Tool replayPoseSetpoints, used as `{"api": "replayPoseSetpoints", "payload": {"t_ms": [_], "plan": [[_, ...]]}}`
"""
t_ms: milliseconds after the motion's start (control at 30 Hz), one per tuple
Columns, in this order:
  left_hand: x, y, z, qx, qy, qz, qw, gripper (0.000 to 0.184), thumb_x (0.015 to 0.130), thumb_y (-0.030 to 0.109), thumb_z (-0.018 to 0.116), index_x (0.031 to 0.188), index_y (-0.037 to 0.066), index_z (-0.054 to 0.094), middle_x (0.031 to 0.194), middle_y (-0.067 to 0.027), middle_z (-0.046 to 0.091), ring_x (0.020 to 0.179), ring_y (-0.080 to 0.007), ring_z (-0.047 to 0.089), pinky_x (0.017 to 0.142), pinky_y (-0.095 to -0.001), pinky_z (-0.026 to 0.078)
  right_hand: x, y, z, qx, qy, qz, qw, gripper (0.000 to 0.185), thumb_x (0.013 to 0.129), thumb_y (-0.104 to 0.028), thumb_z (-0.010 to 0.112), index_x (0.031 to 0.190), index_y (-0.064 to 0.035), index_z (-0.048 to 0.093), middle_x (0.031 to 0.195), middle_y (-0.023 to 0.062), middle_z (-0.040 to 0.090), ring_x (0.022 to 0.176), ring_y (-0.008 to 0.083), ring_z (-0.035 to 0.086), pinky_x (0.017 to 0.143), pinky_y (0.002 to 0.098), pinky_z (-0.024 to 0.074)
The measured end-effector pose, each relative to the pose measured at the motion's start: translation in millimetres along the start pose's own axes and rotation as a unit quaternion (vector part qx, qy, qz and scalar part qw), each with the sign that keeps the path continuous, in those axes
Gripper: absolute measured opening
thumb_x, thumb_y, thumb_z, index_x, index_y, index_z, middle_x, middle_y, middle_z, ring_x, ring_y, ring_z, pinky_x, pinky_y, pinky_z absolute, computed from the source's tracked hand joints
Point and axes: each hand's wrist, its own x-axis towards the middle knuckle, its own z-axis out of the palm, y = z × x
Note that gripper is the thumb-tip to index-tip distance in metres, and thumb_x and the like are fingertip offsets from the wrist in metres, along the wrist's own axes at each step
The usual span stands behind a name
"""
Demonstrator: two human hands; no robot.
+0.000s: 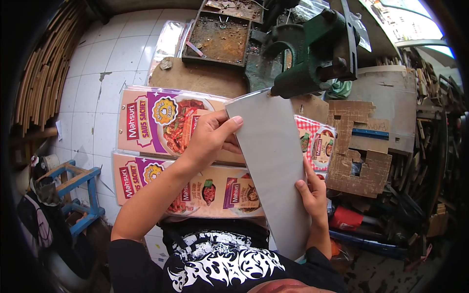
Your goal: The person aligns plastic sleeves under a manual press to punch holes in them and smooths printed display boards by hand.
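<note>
Both hands hold a long grey board (273, 161) whose plain side faces up. My left hand (215, 136) pinches its left edge, thumb on top. Lower down, my right hand (311, 193) grips the right edge, with its thumb on the face and fingers beneath. The board's far end touches or lies just under the nose of a green cast-metal machine (308, 53); which of these I cannot tell. Under the board lie printed Mahsuri sauce sachet signs, an upper sign (166, 119) and a lower sign (205, 193). The board hides their middle parts.
A rusty metal tray (220, 41) with small bits sits beside the machine. Right of the signs is a cut-out brown board (359, 146). Wooden strips (46, 73) lean at the left, near a blue frame (80, 195). More scraps pile up at the right.
</note>
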Motion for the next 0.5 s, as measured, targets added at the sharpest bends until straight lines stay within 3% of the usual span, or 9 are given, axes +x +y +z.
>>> {"api": "replayPoseSetpoints", "payload": {"t_ms": [500], "plan": [[-0.9, 0.8, 0.1, 0.009, 0.006, 0.000, 1.000, 0.035, 0.097, 0.025, 0.055, 0.113, -0.006, 0.057, 0.093, -0.0164, 0.069, 0.075, -0.0218, 0.073, 0.064, -0.0304, 0.062, 0.9, -3.0, -0.7, -0.060, -0.001, -0.043, 0.997, 0.057, 0.091, -0.006, 0.061, 0.143, 0.0067, 0.040, 0.126, 0.0191, 0.063, 0.102, 0.0137, 0.060, 0.091, 0.0255, 0.0455]]}}
